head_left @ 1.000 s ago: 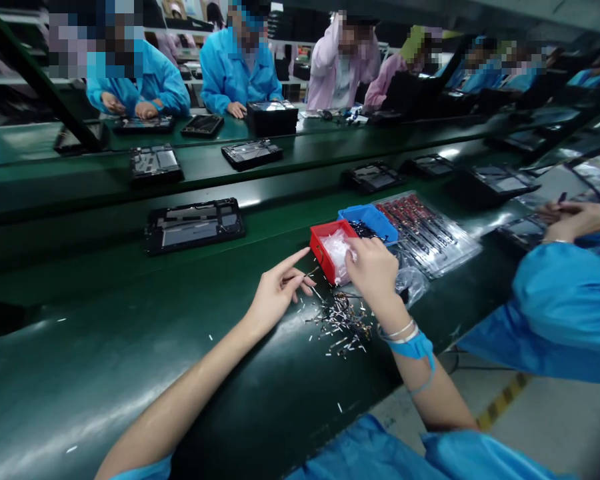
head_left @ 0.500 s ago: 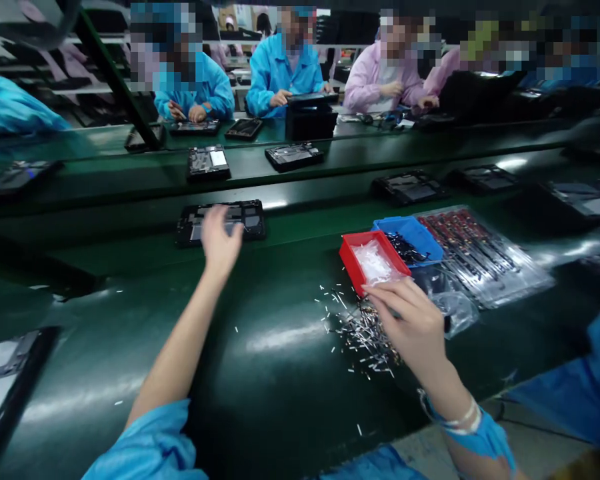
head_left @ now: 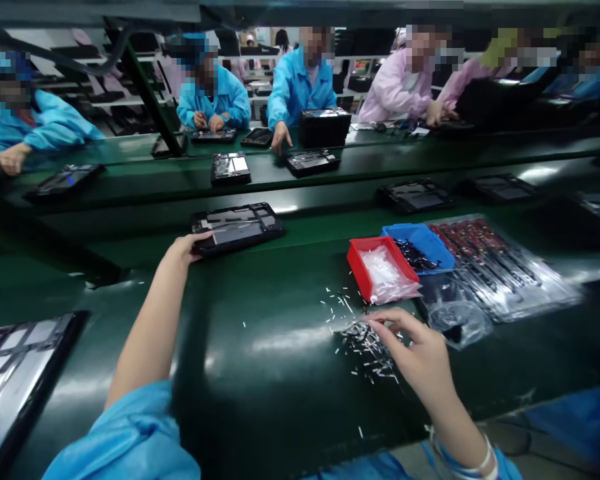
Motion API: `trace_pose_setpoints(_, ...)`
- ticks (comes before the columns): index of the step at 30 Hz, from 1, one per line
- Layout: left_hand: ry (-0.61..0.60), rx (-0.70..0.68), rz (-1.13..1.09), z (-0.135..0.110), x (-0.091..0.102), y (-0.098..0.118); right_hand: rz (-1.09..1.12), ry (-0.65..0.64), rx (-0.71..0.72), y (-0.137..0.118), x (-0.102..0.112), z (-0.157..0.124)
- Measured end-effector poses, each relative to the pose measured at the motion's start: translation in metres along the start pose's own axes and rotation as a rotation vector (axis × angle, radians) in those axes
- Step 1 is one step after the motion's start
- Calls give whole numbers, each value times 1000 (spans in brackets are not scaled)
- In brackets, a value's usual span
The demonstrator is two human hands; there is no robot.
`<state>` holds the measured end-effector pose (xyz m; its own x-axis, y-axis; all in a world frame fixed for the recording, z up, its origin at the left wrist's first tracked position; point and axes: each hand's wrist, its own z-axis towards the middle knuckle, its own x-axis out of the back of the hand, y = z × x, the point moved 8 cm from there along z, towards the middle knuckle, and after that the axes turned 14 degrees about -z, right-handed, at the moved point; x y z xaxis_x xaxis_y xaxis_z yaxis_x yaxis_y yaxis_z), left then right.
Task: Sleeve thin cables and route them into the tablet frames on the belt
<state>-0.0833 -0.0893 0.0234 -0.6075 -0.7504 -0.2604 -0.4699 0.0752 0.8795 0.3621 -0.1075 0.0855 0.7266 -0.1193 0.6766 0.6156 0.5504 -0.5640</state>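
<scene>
My left hand (head_left: 184,248) grips the near left corner of an opened tablet casing (head_left: 240,227), thumb on top and the fingers hidden beneath. The casing's left end looks slightly raised. Over a loose pile of small silvery and black strips (head_left: 373,347), my right hand (head_left: 420,350) is pinched closed, thumb against forefinger. Something thin seems to be at its fingertips, too small to name. Just beyond this hand stand a red bin (head_left: 363,273) with clear plastic bags (head_left: 384,270) and a blue bin (head_left: 443,257) of small black parts.
A plastic tray of circuit strips (head_left: 500,267) lies right of the bins, beside a crumpled clear bag (head_left: 455,313). Another opened tablet (head_left: 25,373) rests at the left. Co-workers (head_left: 300,87) sit across the green bench, with more casings (head_left: 230,168) before them. A dark post (head_left: 147,93) rises at left.
My left hand has gone from above the tablet casing to its left corner and gripped it. The casing has turned slightly. My right hand stays pinched by the strips. A co-worker's hand reached forward.
</scene>
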Motion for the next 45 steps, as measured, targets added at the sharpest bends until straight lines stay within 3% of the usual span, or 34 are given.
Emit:
trace_pose_setpoints(4, 33, 93, -93, -66, 4, -48, 225, -128, -51, -5, -12, 6)
trace_pose_setpoints(8, -26, 165, -204, -167, 5, -119, 382, -228, -91, -17, -27, 14)
trace_pose_setpoints(11, -82, 305, -280, -239, 9, -170, 473, -355, -121, -32, -53, 18)
trace_pose_setpoints(14, -311, 593, -391, -298, -1, -210, 570, -508, -171, -50, -92, 16)
trace_pose_setpoints(17, -664, 833, -371, -338, -13, -220, 639, -640, -212, -66, -133, 6)
trace_pose_setpoints(19, -859, 721, -203, -340, -12, -207, 670, -695, -233, -75, -155, -1)
trace_pose_setpoints(21, -880, 340, 70, -318, -1, -179, 684, -721, -257, -80, -172, -6)
trace_pose_setpoints(24, -624, -364, 461, -280, 25, -120, 658, -724, -300, -80, -189, -7)
trace_pose_setpoints(26, -464, -693, 667, -269, 39, -97, 612, -719, -309, -78, -194, -5)
trace_pose_setpoints(27, -425, -794, 769, -265, 42, -93, 584, -716, -304, -78, -195, -4)
trace_pose_setpoints(29, -422, -897, 944, -260, 42, -97, 531, -716, -285, -78, -197, -2)
trace_pose_setpoints(34, -488, -966, 1183, -256, 34, -116, 418, -735, -236, -79, -197, 1)
trace_pose_setpoints(45, -445, -1103, 1326, -260, 28, -115, 377, -759, -208, -82, -199, 3)
